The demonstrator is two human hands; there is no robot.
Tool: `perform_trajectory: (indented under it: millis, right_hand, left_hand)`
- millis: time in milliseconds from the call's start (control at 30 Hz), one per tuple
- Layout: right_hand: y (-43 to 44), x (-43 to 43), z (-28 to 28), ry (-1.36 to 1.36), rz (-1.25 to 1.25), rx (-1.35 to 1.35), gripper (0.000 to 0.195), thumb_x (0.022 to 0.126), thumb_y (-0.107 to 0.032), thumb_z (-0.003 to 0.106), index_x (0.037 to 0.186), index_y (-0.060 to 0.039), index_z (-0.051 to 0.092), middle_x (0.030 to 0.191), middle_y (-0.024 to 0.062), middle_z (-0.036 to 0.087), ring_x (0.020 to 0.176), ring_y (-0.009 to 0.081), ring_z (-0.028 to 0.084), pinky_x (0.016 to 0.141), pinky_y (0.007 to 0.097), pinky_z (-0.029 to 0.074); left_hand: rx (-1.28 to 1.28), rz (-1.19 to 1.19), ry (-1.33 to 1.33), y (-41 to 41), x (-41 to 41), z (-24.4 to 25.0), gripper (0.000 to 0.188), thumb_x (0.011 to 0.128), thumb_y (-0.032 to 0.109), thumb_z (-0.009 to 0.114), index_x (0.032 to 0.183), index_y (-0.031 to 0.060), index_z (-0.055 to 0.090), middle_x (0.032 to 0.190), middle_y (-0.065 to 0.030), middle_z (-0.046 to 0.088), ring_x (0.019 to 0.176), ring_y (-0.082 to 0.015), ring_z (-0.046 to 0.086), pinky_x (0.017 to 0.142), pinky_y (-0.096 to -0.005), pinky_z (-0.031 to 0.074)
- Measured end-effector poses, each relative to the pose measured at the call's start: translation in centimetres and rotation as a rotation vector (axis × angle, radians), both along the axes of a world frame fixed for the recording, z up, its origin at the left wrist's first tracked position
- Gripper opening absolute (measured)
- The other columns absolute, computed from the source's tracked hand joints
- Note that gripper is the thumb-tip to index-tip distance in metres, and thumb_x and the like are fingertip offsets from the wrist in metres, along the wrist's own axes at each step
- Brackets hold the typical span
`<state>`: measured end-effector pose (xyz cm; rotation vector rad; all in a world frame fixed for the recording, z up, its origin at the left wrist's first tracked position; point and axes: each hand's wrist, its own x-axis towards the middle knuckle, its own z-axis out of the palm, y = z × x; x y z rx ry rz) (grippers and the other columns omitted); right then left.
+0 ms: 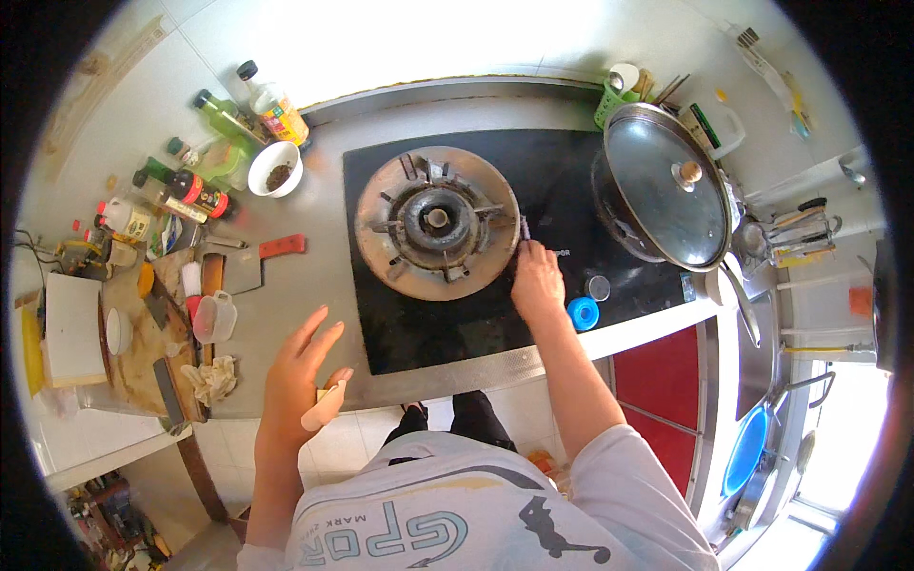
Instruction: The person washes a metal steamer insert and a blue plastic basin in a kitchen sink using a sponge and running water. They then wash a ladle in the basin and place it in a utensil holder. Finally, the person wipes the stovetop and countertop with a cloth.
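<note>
A round gas burner (pixel 389 264) with metal pot supports sits on the black glass hob (pixel 435 335) in front of me. My right hand (pixel 540 282) is at the burner's right edge. Its fingers close around a slim, pale purple object (pixel 525 227), mostly hidden by the hand, so I cannot tell what it is. My left hand (pixel 296 378) hovers over the counter's front edge, left of the hob. Its fingers are apart and hold nothing. Something pale, like a plaster (pixel 325 408), wraps the thumb side.
Right of the burner stands a wok with a glass lid (pixel 660 193). A blue ring (pixel 583 314) and a clear round cap (pixel 598 287) lie near my right wrist. Leftward are a red-handled cleaver (pixel 246 270), a white bowl (pixel 275 168), several sauce bottles (pixel 196 194) and a cutting board (pixel 136 382).
</note>
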<state>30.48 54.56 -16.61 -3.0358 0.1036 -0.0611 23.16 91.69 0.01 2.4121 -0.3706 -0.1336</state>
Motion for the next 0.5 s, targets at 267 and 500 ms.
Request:
perform_trajectory:
  millis: [267, 500]
  right_hand:
    - [5.1, -2.3, 0.3, 0.025, 0.074, -0.252, 0.042, 0.093, -0.012, 0.063, 0.13, 0.0063, 0.069, 0.147, 0.0206, 0.055, 0.13, 0.0339, 0.054, 0.115, 0.0455, 0.044]
    - [6.4, -3.9, -0.8, -0.006, 0.059, -0.194, 0.033, 0.091, -0.011, 0.063, 0.119, 0.0032, 0.074, 0.14, 0.0176, 0.058, 0.12, 0.0329, 0.056, 0.111, 0.0452, 0.046]
  left_hand:
    - [0.008, -0.015, 0.053, 0.5, -0.3, -0.2, 0.062, 0.082, 0.003, 0.072, 0.143, 0.0052, 0.065, 0.16, -0.017, 0.054, 0.144, -0.0378, 0.055, 0.116, -0.0451, 0.047]
    - [0.021, -0.048, 0.055, -0.6, 0.2, -0.2, 0.061, 0.082, 0.003, 0.077, 0.142, 0.0064, 0.066, 0.159, -0.0156, 0.055, 0.142, -0.0384, 0.056, 0.114, -0.0454, 0.048]
